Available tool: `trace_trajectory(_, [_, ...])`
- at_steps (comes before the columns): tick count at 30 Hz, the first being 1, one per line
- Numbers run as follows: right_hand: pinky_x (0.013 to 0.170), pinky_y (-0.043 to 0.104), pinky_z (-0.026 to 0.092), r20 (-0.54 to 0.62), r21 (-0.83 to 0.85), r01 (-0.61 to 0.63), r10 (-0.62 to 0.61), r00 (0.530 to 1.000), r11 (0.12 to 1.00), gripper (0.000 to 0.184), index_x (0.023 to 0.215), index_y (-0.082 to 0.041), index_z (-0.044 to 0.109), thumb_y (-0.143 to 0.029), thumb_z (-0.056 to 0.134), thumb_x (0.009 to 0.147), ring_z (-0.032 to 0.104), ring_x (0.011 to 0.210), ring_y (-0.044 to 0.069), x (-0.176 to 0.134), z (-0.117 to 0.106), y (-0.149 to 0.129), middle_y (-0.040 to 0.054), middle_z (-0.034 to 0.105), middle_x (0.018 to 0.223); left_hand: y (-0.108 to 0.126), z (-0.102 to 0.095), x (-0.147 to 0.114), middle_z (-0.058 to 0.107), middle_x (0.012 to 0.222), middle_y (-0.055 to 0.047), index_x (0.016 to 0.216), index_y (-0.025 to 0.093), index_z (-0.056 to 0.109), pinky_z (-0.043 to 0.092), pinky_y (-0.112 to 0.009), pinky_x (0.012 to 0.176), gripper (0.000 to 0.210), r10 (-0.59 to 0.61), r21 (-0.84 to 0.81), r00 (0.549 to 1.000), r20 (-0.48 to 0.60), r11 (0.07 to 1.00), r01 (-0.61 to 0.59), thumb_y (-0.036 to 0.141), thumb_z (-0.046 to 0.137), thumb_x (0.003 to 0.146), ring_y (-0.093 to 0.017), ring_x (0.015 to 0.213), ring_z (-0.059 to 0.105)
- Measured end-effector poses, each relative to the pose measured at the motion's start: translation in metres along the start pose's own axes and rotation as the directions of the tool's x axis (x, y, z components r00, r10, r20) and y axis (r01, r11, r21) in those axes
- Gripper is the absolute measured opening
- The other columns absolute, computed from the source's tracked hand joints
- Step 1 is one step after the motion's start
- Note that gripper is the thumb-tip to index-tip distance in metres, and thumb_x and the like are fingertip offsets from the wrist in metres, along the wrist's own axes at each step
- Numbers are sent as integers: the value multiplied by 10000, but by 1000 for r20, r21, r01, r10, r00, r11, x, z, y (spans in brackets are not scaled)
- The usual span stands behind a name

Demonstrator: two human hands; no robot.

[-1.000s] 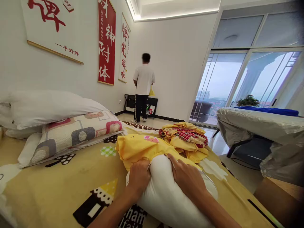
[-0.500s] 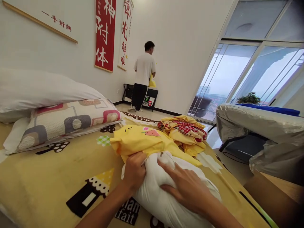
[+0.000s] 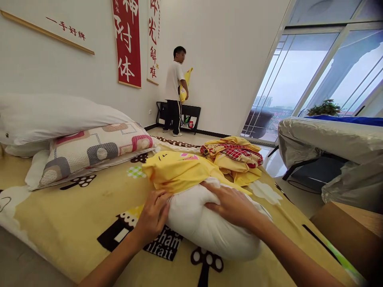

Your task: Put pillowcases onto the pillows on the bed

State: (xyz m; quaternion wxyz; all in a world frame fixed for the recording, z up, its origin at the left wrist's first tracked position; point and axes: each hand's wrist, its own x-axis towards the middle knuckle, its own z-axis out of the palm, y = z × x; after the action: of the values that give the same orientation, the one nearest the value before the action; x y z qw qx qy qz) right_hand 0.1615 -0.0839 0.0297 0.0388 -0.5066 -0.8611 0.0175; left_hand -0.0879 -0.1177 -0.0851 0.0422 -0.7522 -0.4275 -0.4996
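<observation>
On the bed, near its front edge, lies a white pillow with its far end inside a yellow pillowcase. My left hand presses the pillow's left end; its grip is loosely curled and I cannot tell if it pinches cloth. My right hand lies flat on top, fingers spread. Behind is a heap of yellow and red bedding, and two pillows lie to the left. Far away, a person stands holding something yellow.

Single head view, close, forward-down over the bed
</observation>
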Motion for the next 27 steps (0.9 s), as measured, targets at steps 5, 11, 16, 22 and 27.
trace_trajectory(5, [946,461,428,-1,63,8,-8,1000,998,633,1474,-363,320,-405,523,876,569,1173,307,-10,3,16,73,586,1334,-19,-17,7,565,1244,-96,1254,205,515,416,-346,1017,328,-132,-216,969,209,960,177,232,485,928,-194,1183,513])
trace_trajectory(11, [930,473,442,-23,24,-18,19,1000,1000,617,1476,-378,307,-428,503,893,588,1143,314,-9,8,16,57,612,1301,-13,6,33,622,874,-47,852,183,558,486,-322,761,143,-231,-106,961,151,963,249,131,571,720,-195,828,583])
trace_trajectory(16, [890,466,465,-49,-38,-36,35,998,999,620,1484,-369,294,-419,506,904,602,1125,332,-5,5,9,77,617,1292,-7,36,30,594,788,-44,744,203,488,451,-303,720,109,-252,-28,966,-51,968,250,101,451,730,-191,788,557])
trace_trajectory(22, [861,456,485,-126,-86,-112,101,987,990,592,1485,-293,329,-438,447,923,622,1100,340,-4,6,10,125,627,1271,4,64,41,458,563,15,590,220,324,319,-247,552,192,-247,-37,925,-289,968,247,103,397,724,-139,570,447])
trace_trajectory(27, [999,472,454,-279,205,-135,190,941,969,679,1429,-209,433,-544,444,839,546,1225,322,-37,5,57,108,552,1371,63,62,114,443,515,18,543,206,317,259,-273,528,174,-48,-24,944,-327,999,43,72,416,591,-127,521,415])
